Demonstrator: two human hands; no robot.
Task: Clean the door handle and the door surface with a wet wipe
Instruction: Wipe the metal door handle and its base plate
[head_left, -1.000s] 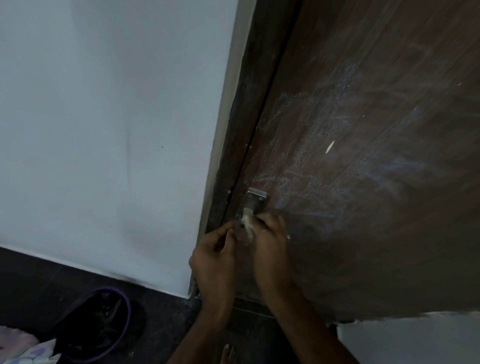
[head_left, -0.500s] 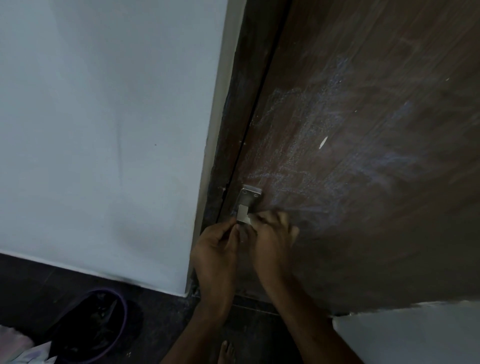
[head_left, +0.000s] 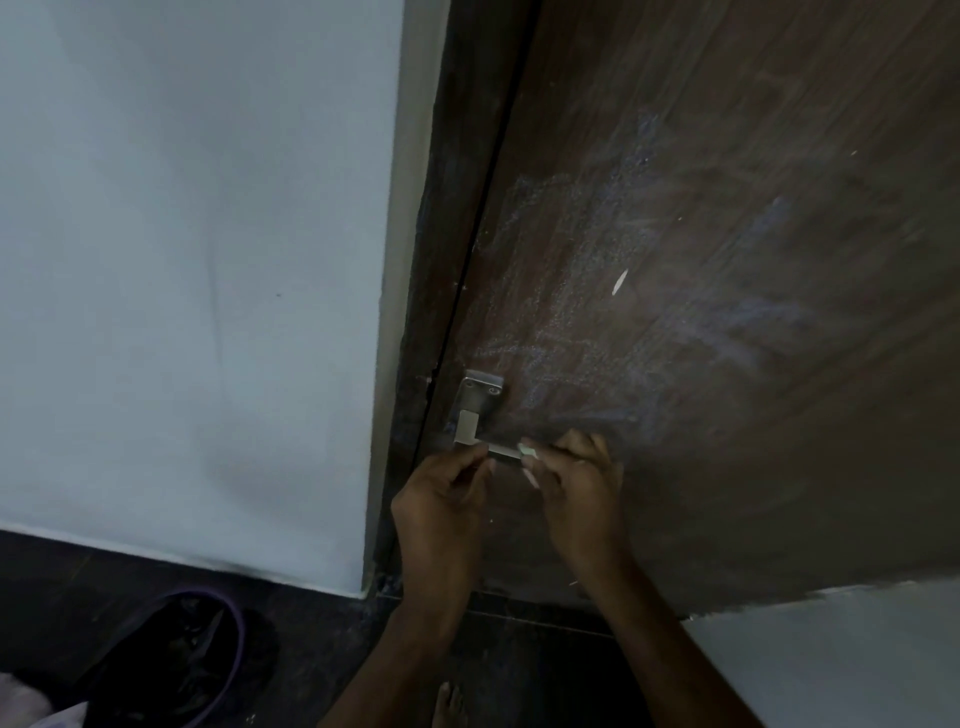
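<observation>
Holding: the right hand (head_left: 579, 483) has its fingers (head_left: 535, 470) curled round a small pale wet wipe (head_left: 529, 451) and presses it on the bar of the door handle.
Left hand: the left hand (head_left: 441, 499) has its fingers (head_left: 470, 460) bent close together at the near end of the bar. They touch the bar, but I cannot tell if they grip it.
Door handle: the door handle (head_left: 475, 410) is shiny metal. Its flat plate with two screws sits on the door, close to the door's left edge. Its bar sticks out to the right, between the two hands.
Door: the door (head_left: 727, 260) is dark brown wood. It has pale, chalky scribbles above and to the right of the handle, and one small white mark.
Door frame: the dark door frame (head_left: 441, 234) runs up just to the left of the door.
Wall: the light wall (head_left: 182, 260) is to the left of the frame.
Floor: the floor (head_left: 519, 649) is dark. A bare foot (head_left: 449, 706) shows at the bottom.
Bin: a round bin (head_left: 171, 665) with a black bag inside stands on the floor at the bottom left, well apart from the hands.
</observation>
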